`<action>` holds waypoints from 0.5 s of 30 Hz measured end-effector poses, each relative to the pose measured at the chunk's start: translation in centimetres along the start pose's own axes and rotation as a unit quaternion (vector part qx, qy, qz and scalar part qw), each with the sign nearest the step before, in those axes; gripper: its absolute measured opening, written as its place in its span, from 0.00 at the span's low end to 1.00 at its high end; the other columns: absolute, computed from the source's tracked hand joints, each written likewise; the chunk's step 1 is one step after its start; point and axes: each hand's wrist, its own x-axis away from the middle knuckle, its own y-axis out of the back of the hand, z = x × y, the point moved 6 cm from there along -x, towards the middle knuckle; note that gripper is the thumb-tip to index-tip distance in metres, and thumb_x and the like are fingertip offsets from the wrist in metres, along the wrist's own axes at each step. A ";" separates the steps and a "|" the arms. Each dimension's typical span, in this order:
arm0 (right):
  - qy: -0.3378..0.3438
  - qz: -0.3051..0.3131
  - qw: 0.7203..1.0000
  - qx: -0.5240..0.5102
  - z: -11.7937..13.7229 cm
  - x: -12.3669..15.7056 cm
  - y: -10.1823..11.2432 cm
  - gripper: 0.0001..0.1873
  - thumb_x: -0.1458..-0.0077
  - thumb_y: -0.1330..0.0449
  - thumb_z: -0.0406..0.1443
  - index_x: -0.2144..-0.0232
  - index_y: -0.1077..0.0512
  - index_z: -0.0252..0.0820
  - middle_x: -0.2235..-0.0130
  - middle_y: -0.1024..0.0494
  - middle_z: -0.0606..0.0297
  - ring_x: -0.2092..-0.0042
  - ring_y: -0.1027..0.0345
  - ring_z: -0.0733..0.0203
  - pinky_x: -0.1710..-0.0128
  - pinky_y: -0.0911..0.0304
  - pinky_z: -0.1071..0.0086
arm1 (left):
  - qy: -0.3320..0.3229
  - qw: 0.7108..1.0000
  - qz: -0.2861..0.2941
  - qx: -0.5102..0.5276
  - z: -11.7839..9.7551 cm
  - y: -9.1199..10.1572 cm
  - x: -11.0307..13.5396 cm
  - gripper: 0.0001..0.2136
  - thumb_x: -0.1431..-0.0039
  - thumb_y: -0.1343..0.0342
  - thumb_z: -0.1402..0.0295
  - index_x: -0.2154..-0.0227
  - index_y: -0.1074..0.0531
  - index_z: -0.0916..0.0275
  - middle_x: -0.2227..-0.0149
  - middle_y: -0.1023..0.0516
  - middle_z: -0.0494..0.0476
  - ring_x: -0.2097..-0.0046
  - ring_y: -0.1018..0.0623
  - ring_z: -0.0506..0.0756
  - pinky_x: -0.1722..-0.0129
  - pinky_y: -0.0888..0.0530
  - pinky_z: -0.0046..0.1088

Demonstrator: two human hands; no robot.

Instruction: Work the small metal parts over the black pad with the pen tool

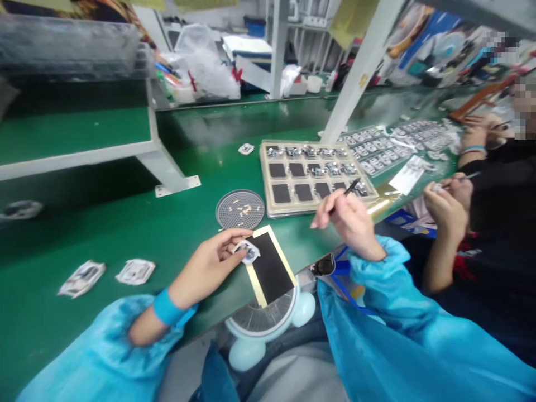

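Note:
My left hand [213, 258] is closed on a small white-framed part [251, 252] with a metallic centre, pinched between thumb and fingers. That part is over the left edge of a black sheet with a cream border [274, 268]. My right hand [352, 220] is raised to the right of the sheet, its fingers closed round a thin black pen-like tool [352, 186]; the tool's lower end is hidden. Behind the left hand sits a round grey mesh dish [221, 215] holding several tiny tan pieces. A compartment tray [267, 192] with black squares and small metallic parts lies beyond the right hand.
Two white-framed parts [136, 272] lie left of my left arm, and another part [246, 148] lies farther back. A shelf leg [167, 167] stands on the green table. At right, a co-worker's hands [450, 204] are near clear trays of parts [377, 148]. A round fan [266, 321] hangs below the table edge.

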 end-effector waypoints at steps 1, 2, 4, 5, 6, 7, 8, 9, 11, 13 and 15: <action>0.015 -0.062 0.995 0.073 1.3 -0.8 2.7 0.19 0.34 0.46 0.53 0.65 0.30 0.46 0.78 0.31 0.71 0.76 0.34 0.61 0.73 0.36 0.66 | 0.000 1.000 0.003 0.031 -0.1 0.2 0.0 0.18 0.41 0.38 0.60 0.50 0.25 0.62 0.57 0.19 0.59 0.61 0.21 0.54 0.64 0.26 0.26; 0.026 -0.129 0.974 0.185 2.6 -1.5 5.4 0.19 0.35 0.44 0.52 0.65 0.28 0.45 0.78 0.32 0.71 0.77 0.37 0.63 0.74 0.40 0.68 | 0.006 0.999 0.006 0.054 -0.1 0.3 0.0 0.19 0.41 0.37 0.59 0.50 0.25 0.62 0.57 0.19 0.59 0.61 0.22 0.54 0.64 0.26 0.26; -0.005 -0.173 0.883 0.437 4.4 -2.6 9.7 0.18 0.42 0.36 0.51 0.71 0.24 0.42 0.78 0.31 0.67 0.75 0.37 0.62 0.73 0.44 0.67 | 0.028 0.996 0.009 0.087 0.0 0.4 0.1 0.19 0.42 0.35 0.59 0.52 0.25 0.63 0.61 0.18 0.58 0.66 0.23 0.52 0.69 0.29 0.23; -0.054 -0.153 0.835 0.526 4.3 -3.2 11.3 0.18 0.44 0.35 0.50 0.74 0.24 0.41 0.80 0.32 0.67 0.76 0.39 0.61 0.73 0.47 0.66 | 0.040 0.994 0.009 0.103 0.1 0.4 0.2 0.19 0.43 0.34 0.59 0.52 0.25 0.63 0.64 0.18 0.57 0.68 0.23 0.51 0.72 0.30 0.22; -0.104 -0.124 0.797 0.582 3.8 -3.5 12.7 0.18 0.45 0.34 0.49 0.74 0.23 0.41 0.81 0.32 0.66 0.76 0.38 0.60 0.73 0.48 0.66 | 0.049 0.991 0.007 0.121 0.1 0.4 0.2 0.19 0.44 0.33 0.59 0.53 0.26 0.63 0.65 0.19 0.56 0.69 0.24 0.50 0.74 0.32 0.21; -0.138 -0.099 0.768 0.617 3.1 -3.6 13.7 0.16 0.46 0.34 0.49 0.72 0.21 0.41 0.80 0.29 0.65 0.75 0.37 0.59 0.73 0.48 0.66 | 0.054 0.989 0.005 0.138 0.1 0.3 0.3 0.19 0.45 0.32 0.60 0.54 0.26 0.64 0.66 0.19 0.56 0.70 0.24 0.50 0.75 0.32 0.21; -0.162 -0.077 0.753 0.633 2.3 -3.7 14.4 0.16 0.47 0.34 0.48 0.68 0.19 0.41 0.78 0.26 0.64 0.74 0.35 0.58 0.72 0.47 0.66 | 0.055 0.987 0.002 0.153 0.0 0.3 0.3 0.19 0.47 0.31 0.61 0.56 0.26 0.64 0.67 0.19 0.56 0.71 0.24 0.50 0.76 0.33 0.20; -0.177 -0.062 0.746 0.638 1.5 -3.7 14.9 0.16 0.47 0.34 0.47 0.63 0.18 0.42 0.75 0.23 0.62 0.72 0.33 0.57 0.71 0.46 0.66 | 0.054 0.985 -0.001 0.164 -0.1 0.2 0.3 0.19 0.48 0.29 0.61 0.57 0.27 0.65 0.67 0.19 0.55 0.71 0.24 0.49 0.76 0.32 0.20; -0.189 -0.051 0.744 0.639 0.1 -3.7 15.4 0.21 0.48 0.34 0.47 0.55 0.19 0.42 0.68 0.19 0.60 0.69 0.29 0.56 0.69 0.44 0.67 | 0.049 0.983 -0.009 0.176 -0.2 0.0 0.2 0.21 0.50 0.28 0.62 0.56 0.26 0.65 0.68 0.19 0.55 0.72 0.25 0.48 0.74 0.29 0.21; -0.192 -0.040 0.742 0.641 -0.8 -3.9 15.8 0.22 0.46 0.35 0.47 0.53 0.20 0.42 0.64 0.18 0.58 0.66 0.27 0.55 0.67 0.42 0.67 | 0.047 0.984 -0.017 0.173 -0.1 -0.2 0.1 0.23 0.50 0.28 0.62 0.54 0.25 0.66 0.68 0.19 0.55 0.72 0.25 0.48 0.75 0.28 0.21; -0.189 -0.020 0.736 0.649 -1.2 -4.2 16.0 0.21 0.42 0.38 0.47 0.53 0.19 0.41 0.63 0.17 0.56 0.65 0.27 0.55 0.66 0.42 0.66 | 0.050 0.986 -0.022 0.160 0.2 -0.3 0.0 0.22 0.49 0.29 0.61 0.53 0.23 0.66 0.69 0.19 0.55 0.74 0.24 0.48 0.78 0.31 0.20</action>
